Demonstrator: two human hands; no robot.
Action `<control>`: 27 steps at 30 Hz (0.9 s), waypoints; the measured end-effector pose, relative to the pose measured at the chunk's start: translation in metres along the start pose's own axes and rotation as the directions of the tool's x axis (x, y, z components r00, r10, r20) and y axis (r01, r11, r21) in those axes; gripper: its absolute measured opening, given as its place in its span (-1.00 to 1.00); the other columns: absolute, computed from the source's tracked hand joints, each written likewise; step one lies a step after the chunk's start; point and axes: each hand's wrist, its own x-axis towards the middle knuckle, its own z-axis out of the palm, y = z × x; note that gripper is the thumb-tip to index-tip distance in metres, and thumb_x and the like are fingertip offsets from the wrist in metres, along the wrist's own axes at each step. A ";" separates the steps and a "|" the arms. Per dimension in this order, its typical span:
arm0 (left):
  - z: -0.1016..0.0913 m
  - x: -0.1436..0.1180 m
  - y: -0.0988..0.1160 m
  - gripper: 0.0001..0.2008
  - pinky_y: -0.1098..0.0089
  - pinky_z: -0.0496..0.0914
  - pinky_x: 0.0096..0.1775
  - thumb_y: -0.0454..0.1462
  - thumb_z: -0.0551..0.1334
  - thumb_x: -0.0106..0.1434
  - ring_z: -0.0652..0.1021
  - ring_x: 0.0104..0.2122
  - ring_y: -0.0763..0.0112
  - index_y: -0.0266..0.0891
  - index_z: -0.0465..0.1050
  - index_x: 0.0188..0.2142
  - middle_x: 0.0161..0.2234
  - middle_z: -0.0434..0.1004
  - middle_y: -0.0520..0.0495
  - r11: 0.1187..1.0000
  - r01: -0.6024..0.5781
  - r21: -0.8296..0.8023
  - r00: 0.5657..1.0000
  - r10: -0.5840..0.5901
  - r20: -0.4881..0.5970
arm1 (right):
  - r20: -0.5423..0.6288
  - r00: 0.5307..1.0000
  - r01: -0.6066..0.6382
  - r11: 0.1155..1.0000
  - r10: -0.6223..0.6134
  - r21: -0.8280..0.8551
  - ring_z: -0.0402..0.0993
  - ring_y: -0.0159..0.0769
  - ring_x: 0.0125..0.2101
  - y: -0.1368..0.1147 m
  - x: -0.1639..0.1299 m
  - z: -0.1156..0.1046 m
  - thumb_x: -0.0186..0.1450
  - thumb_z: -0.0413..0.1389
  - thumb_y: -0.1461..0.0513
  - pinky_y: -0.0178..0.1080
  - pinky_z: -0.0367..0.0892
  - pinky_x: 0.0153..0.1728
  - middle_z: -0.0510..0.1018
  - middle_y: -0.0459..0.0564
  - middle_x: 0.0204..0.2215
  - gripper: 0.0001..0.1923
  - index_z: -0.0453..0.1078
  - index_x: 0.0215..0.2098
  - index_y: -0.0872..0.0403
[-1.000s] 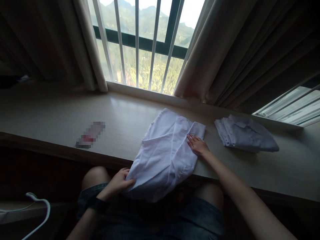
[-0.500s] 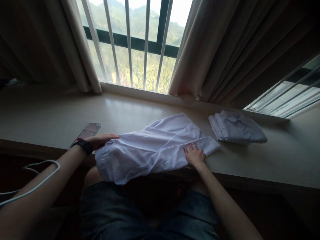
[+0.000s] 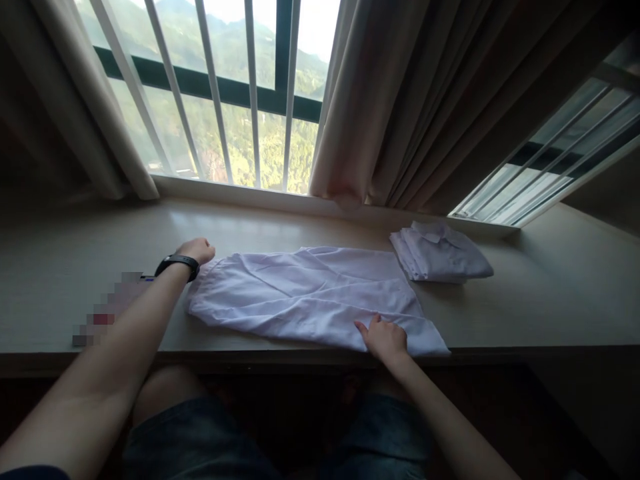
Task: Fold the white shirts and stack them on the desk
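A white shirt [image 3: 305, 297] lies spread lengthwise along the pale wooden window ledge [image 3: 540, 307]. My left hand [image 3: 199, 250], with a black watch on the wrist, grips the shirt's far left corner with closed fingers. My right hand [image 3: 384, 339] presses down on the shirt's near right edge, close to the ledge's front edge, fingers curled on the cloth.
A folded white shirt [image 3: 440, 260] sits on the ledge to the right of the spread one. A blurred flat object [image 3: 107, 313] lies on the ledge under my left forearm. Beige curtains [image 3: 400, 100] hang behind, and a barred window [image 3: 225, 87] is at the back.
The shirt has been pulled from hanging over the ledge's edge to lying flat along it. My left hand moved up and left with its corner; my right hand slid toward the near edge.
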 end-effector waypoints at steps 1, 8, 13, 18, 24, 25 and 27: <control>0.007 -0.007 0.000 -0.60 0.04 0.43 -0.06 -0.10 0.13 0.27 0.57 -0.19 0.04 -0.41 0.51 -0.15 -0.18 0.60 -0.37 0.998 0.002 0.063 0.999 0.001 -0.052 | -0.023 1.000 0.008 1.000 -0.008 0.026 0.54 0.17 -0.17 0.003 0.000 0.001 0.44 -0.21 -0.12 0.04 0.40 -0.18 0.57 0.44 -0.28 -0.25 0.44 0.10 0.34; 0.069 -0.083 0.020 -0.48 -0.20 -0.09 0.29 -0.04 -0.05 0.42 0.12 0.36 -0.03 -0.03 0.27 0.30 0.38 0.16 -0.08 0.844 -0.480 0.241 0.871 0.491 0.015 | -0.256 0.927 0.320 0.935 -0.275 0.151 -0.14 0.07 0.40 0.015 0.014 0.032 0.47 -0.20 -0.02 0.16 -0.09 0.34 0.05 -0.02 0.42 -0.42 0.12 0.41 -0.12; 0.092 -0.089 -0.009 -0.44 -0.30 -0.07 0.24 -0.05 -0.15 0.45 0.00 0.39 -0.15 -0.02 0.11 0.38 0.43 0.01 -0.09 0.883 -0.402 0.241 0.913 0.365 0.183 | -0.200 0.934 0.335 0.921 -0.297 0.198 -0.16 0.00 0.42 0.007 0.016 0.044 0.50 -0.25 -0.02 0.18 -0.16 0.35 -0.01 -0.12 0.43 -0.43 0.02 0.43 -0.17; 0.088 -0.086 0.010 -0.47 -0.19 0.00 0.28 -0.19 -0.01 0.38 0.15 0.35 -0.15 -0.27 0.30 0.29 0.36 0.18 -0.28 0.885 -0.323 0.336 0.942 0.335 0.025 | -0.246 0.921 0.357 0.908 -0.302 0.219 -0.11 0.01 0.41 0.001 0.010 0.040 0.49 -0.21 -0.02 0.18 -0.16 0.35 0.05 -0.10 0.42 -0.44 0.08 0.41 -0.18; 0.114 -0.128 0.125 -0.50 -0.35 -0.05 0.25 -0.05 -0.03 0.44 0.04 0.39 -0.11 0.07 0.22 0.33 0.40 0.10 -0.10 0.803 -0.576 0.154 0.811 0.585 -0.018 | -0.229 0.931 0.334 0.916 -0.284 0.222 -0.12 0.03 0.41 0.000 0.011 0.039 0.48 -0.22 -0.02 0.21 -0.16 0.35 0.03 -0.11 0.42 -0.44 0.07 0.41 -0.19; 0.125 -0.134 0.139 -0.50 -0.38 -0.07 0.24 -0.03 -0.03 0.44 0.02 0.40 -0.11 0.14 0.20 0.33 0.41 0.08 -0.06 0.770 -0.628 0.112 0.776 0.631 0.013 | -0.219 0.931 0.338 0.914 -0.291 0.222 -0.11 0.03 0.41 0.001 0.012 0.039 0.48 -0.23 -0.03 0.21 -0.15 0.34 0.02 -0.12 0.42 -0.43 0.07 0.42 -0.20; 0.149 -0.138 0.159 -0.52 -0.40 -0.13 0.25 -0.02 -0.02 0.44 0.03 0.40 -0.09 0.18 0.21 0.32 0.40 0.09 -0.01 0.728 -0.684 0.046 0.729 0.681 0.070 | -0.206 0.928 0.352 0.909 -0.309 0.224 -0.10 0.03 0.40 0.002 0.016 0.037 0.48 -0.24 -0.04 0.20 -0.13 0.34 0.04 -0.13 0.42 -0.44 0.08 0.41 -0.21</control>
